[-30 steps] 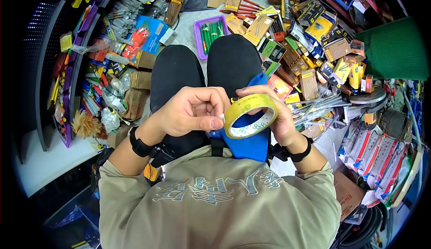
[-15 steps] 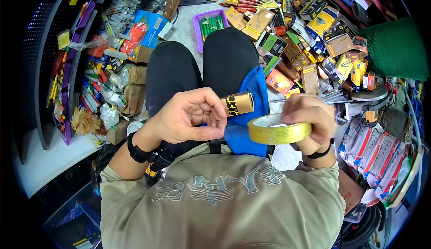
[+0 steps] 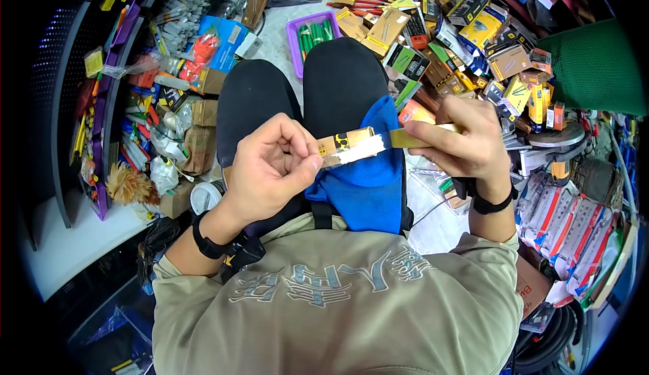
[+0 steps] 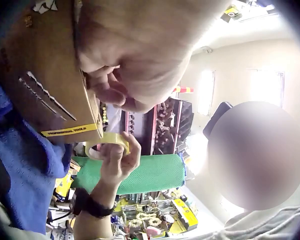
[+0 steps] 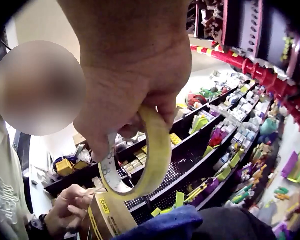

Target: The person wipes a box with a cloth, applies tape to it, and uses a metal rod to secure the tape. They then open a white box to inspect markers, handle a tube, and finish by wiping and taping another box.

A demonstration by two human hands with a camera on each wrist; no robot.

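My right hand (image 3: 466, 135) grips a roll of clear yellowish tape (image 3: 418, 137), with fingers through its ring in the right wrist view. A shiny strip of tape (image 3: 362, 151) stretches from the roll toward my left hand (image 3: 270, 165), whose thumb and fingers pinch its end. Along that strip lies a small brown cardboard box (image 3: 330, 144) with a yellow and black label, over the blue cloth (image 3: 358, 199) on my lap. Drill bits are printed on the box (image 4: 45, 75) in the left wrist view, where my left fingers are right at its edge.
A purple basket (image 3: 294, 47) of green-handled items stands on the floor beyond my knees. Many small boxes (image 3: 385, 34) are piled at the right, near a green mesh roll (image 3: 588, 71). Shelves (image 3: 111, 105) with loose tools line the left side.
My right hand has drawn the tape roll away to the right, then raised it, unwinding a strip. My left hand has shifted slightly up and left, and the strip now overlaps the box.
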